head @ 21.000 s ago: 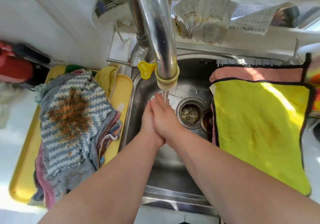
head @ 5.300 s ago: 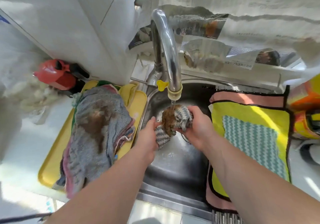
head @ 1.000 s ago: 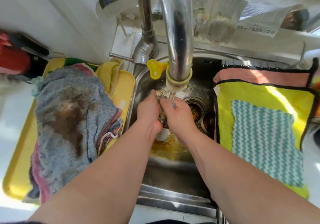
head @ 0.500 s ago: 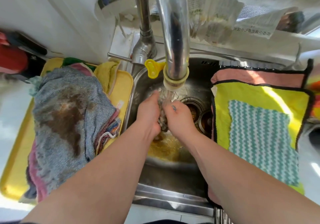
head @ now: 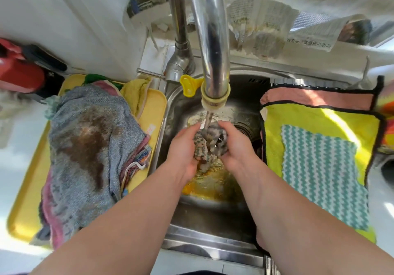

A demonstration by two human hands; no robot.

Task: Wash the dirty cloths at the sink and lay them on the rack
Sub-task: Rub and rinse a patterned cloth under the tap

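Observation:
Under the running tap [head: 215, 102], both hands hold a bunched grey-and-white striped cloth [head: 210, 144] over the steel sink [head: 215, 210]. My left hand [head: 183, 149] grips its left side and my right hand [head: 234, 147] grips its right side. Brownish-yellow water pools in the basin below the cloth. On the right, a teal-and-white zigzag cloth [head: 324, 174] lies flat on a yellow cloth [head: 315, 119], with a pink cloth [head: 315, 99] under it. To the left, a stained grey towel [head: 85, 147] tops a pile of dirty cloths.
The pile sits on a yellow tray [head: 23, 217] on the left counter. A red container [head: 19, 74] stands at the far left by the wall. Newspaper [head: 262, 23] hangs behind the sink. The drain [head: 247, 128] lies just right of my hands.
My hands have parted a little, so more of the striped cloth shows between them under the stream. Earlier the striped cloth lay on the pile, and the zigzag cloth was not on the yellow one.

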